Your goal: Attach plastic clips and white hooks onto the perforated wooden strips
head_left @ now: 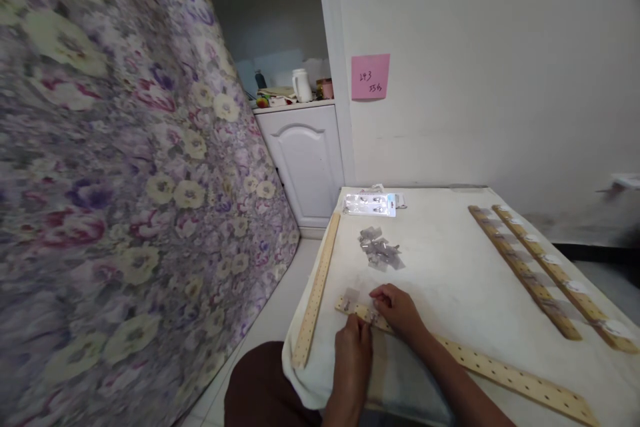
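Observation:
A long wooden strip with rows of holes (510, 373) lies slantwise across the near part of the table. My left hand (353, 350) is closed, its fingertips bunched at the near edge of the strip's left end. Just across from it, my right hand (399, 311) is closed over the strip, thumb and fingers curled together. What either hand pinches is too small to make out. A small grey translucent packet (352, 294) sits at the strip's left end, beside my fingers. Farther back lies a loose pile of similar packets (381, 251) with small metal pieces showing.
Another holed strip (317, 290) runs along the table's left edge. Two strips bearing packets and white pieces (525, 263) lie at the right. Clear blister packs (369, 204) rest at the back. A floral curtain (150, 213) hangs on the left; a wall (450, 80) stands behind.

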`<state>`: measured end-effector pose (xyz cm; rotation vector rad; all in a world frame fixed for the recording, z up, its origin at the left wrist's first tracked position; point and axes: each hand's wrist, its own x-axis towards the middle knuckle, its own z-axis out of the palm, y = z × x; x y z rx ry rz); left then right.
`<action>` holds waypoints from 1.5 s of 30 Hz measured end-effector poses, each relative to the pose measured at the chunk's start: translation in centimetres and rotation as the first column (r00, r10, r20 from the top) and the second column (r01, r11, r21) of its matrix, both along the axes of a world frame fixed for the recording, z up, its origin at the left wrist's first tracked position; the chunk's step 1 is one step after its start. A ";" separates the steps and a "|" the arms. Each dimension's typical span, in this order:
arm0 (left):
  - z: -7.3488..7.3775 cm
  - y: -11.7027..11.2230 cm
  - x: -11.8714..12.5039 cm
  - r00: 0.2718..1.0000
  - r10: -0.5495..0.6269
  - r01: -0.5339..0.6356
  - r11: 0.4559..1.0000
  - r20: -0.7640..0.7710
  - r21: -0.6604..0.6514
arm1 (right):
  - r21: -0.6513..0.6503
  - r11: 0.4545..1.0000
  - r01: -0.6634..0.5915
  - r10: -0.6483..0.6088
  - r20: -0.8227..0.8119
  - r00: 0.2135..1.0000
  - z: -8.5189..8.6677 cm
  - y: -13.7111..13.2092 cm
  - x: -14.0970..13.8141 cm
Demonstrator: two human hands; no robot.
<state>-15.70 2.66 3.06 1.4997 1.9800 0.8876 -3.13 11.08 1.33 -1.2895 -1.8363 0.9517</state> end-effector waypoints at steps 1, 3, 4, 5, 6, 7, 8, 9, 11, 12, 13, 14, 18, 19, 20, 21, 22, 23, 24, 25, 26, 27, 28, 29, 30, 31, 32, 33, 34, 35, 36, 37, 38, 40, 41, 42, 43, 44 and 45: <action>-0.1 0.0 0.0 1.000 0.003 -0.003 1.000 -0.005 0.000 | -0.001 1.000 0.005 -0.005 0.003 1.000 0.0 0.0 0.0; -0.2 0.1 0.0 1.000 0.006 -0.006 1.000 -0.013 0.003 | 0.001 1.000 0.014 -0.014 0.012 1.000 -0.1 0.0 0.0; -0.3 0.1 0.0 1.000 0.004 -0.004 1.000 -0.016 0.005 | 0.007 1.000 0.016 -0.016 0.015 1.000 -0.1 0.0 0.0; -0.3 0.1 0.0 1.000 0.000 0.000 1.000 -0.018 0.008 | 0.015 1.000 0.014 -0.014 0.016 1.000 -0.1 0.0 0.0; -0.4 0.1 -0.1 1.000 -0.004 0.004 1.000 -0.020 0.011 | 0.023 1.000 0.011 -0.012 0.014 1.000 -0.2 0.0 0.0; -0.4 0.1 -0.1 1.000 -0.008 0.009 1.000 -0.022 0.013 | 0.028 1.000 0.009 -0.010 0.008 1.000 -0.2 0.1 0.0; -0.4 0.1 -0.1 1.000 -0.011 0.012 1.000 -0.023 0.014 | 0.029 1.000 0.009 -0.009 0.000 1.000 -0.3 0.1 0.0; -0.4 0.1 -0.1 1.000 -0.014 0.014 1.000 -0.025 0.016 | 0.028 1.000 0.009 -0.009 -0.008 1.000 -0.3 0.2 0.0; -0.4 0.1 -0.1 1.000 -0.016 0.016 1.000 -0.026 0.019 | 0.027 1.000 0.012 -0.012 -0.017 1.000 -0.4 0.2 0.0; -0.4 0.1 -0.1 0.999 -0.018 0.018 1.000 -0.027 0.021 | 0.029 0.999 0.014 -0.014 -0.018 1.000 -0.4 0.2 0.0; -0.4 0.1 -0.1 0.999 -0.019 0.020 1.000 -0.028 0.023 | 0.032 0.999 0.014 -0.013 -0.019 1.000 -0.4 0.2 0.0; -0.4 0.1 -0.1 0.999 -0.021 0.021 0.999 -0.029 0.025 | 0.035 0.999 0.014 -0.013 -0.019 1.000 -0.5 0.2 0.0; -0.4 0.2 -0.1 0.999 -0.020 0.021 0.999 -0.034 0.029 | 0.033 0.999 0.005 -0.004 -0.027 1.000 -0.4 0.2 0.0; -0.4 0.2 -0.1 0.999 -0.020 0.021 0.999 -0.036 0.029 | 0.033 0.999 0.005 -0.004 -0.029 1.000 -0.4 0.2 0.0; -0.4 0.2 -0.1 0.999 -0.020 0.021 0.999 -0.037 0.030 | 0.034 0.999 0.007 -0.006 -0.029 1.000 -0.4 0.2 0.0; -0.3 0.2 -0.1 0.999 -0.020 0.021 0.999 -0.038 0.032 | 0.034 0.999 0.007 -0.006 -0.027 1.000 -0.4 0.2 0.0; -0.3 0.2 -0.1 0.999 -0.019 0.020 0.999 -0.038 0.033 | 0.034 0.999 0.007 -0.007 -0.025 1.000 -0.4 0.2 0.0; -0.3 0.2 -0.1 0.999 -0.018 0.020 0.999 -0.038 0.035 | 0.036 0.999 0.008 -0.007 -0.022 1.000 -0.3 0.2 0.0; -0.3 0.2 0.0 0.999 -0.017 0.018 0.999 -0.037 0.035 | 0.038 0.999 0.008 -0.007 -0.020 1.000 -0.3 0.2 0.0; -0.3 0.2 0.0 0.999 -0.016 0.017 0.999 -0.037 0.035 | 0.039 0.999 0.008 -0.007 -0.019 1.000 -0.3 0.2 0.0; -0.3 0.2 0.0 0.999 -0.015 0.016 0.999 -0.036 0.034 | 0.042 0.999 0.007 -0.007 -0.020 1.000 -0.2 0.2 0.0; -0.3 0.2 0.0 0.999 -0.014 0.015 0.999 -0.036 0.033 | 0.045 0.999 0.007 -0.006 -0.020 1.000 -0.2 0.1 0.0; -0.4 0.2 0.0 0.999 -0.012 0.013 0.999 -0.036 0.032 | 0.049 0.999 0.006 -0.005 -0.020 1.000 -0.2 0.1 0.0; -0.4 0.2 0.0 0.999 -0.012 0.013 0.999 -0.037 0.032 | 0.050 0.999 0.004 -0.004 -0.019 1.000 -0.2 0.1 0.0; -0.4 0.2 0.0 0.999 -0.011 0.012 0.999 -0.038 0.032 | 0.050 0.999 0.004 -0.004 -0.017 1.000 -0.2 0.1 0.0; -0.4 0.2 0.0 0.999 -0.010 0.012 0.999 -0.038 0.032 | 0.050 0.999 0.005 -0.004 -0.012 1.000 -0.2 0.1 0.0; -0.4 0.2 0.0 0.999 -0.010 0.012 0.999 -0.038 0.032 | 0.049 0.999 0.006 -0.006 -0.008 1.000 -0.2 0.1 0.0; -0.5 0.2 0.0 0.999 -0.011 0.012 0.999 -0.037 0.031 | 0.048 0.999 0.007 -0.006 -0.007 1.000 -0.2 0.1 0.0; -0.5 0.1 0.0 0.999 -0.011 0.012 0.999 -0.036 0.030 | 0.048 0.999 0.007 -0.007 -0.007 1.000 -0.3 0.2 0.0; -0.4 0.1 0.0 0.999 -0.011 0.012 1.000 -0.035 0.029 | 0.047 0.999 0.007 -0.006 -0.009 1.000 -0.3 0.2 0.0; -0.4 0.1 0.0 0.999 -0.010 0.011 1.000 -0.035 0.029 | 0.045 0.999 0.008 -0.007 -0.011 1.000 -0.3 0.2 0.0; -0.4 0.1 0.0 0.999 -0.008 0.009 1.000 -0.036 0.029 | 0.043 0.999 0.008 -0.007 -0.014 1.000 -0.3 0.2 0.0; -0.4 0.1 0.0 0.999 -0.006 0.008 1.000 -0.037 0.029 | 0.040 0.999 0.009 -0.009 -0.016 1.000 -0.2 0.2 0.0; -0.4 0.1 0.1 0.999 -0.007 0.008 1.000 -0.037 0.030 | 0.035 0.999 0.013 -0.012 -0.012 1.000 -0.2 0.1 0.0; -0.4 0.1 0.1 0.999 -0.009 0.010 0.999 -0.037 0.031 | 0.033 0.999 0.014 -0.013 -0.009 1.000 -0.2 0.1 0.0; -0.4 0.1 0.1 0.999 -0.010 0.012 0.999 -0.036 0.032 | 0.032 0.999 0.014 -0.013 -0.008 1.000 -0.2 0.1 0.0; -0.5 0.1 0.0 0.999 -0.012 0.013 0.999 -0.035 0.034 | 0.031 0.999 0.012 -0.011 -0.008 1.000 -0.2 0.1 0.0; -0.5 0.1 0.0 0.999 -0.012 0.013 0.999 -0.034 0.036 | 0.031 0.999 0.009 -0.008 -0.009 1.000 -0.1 0.1 0.0; -0.5 0.1 0.0 0.999 -0.012 0.014 0.999 -0.034 0.037 | 0.030 1.000 0.006 -0.006 -0.012 1.000 -0.1 0.1 0.0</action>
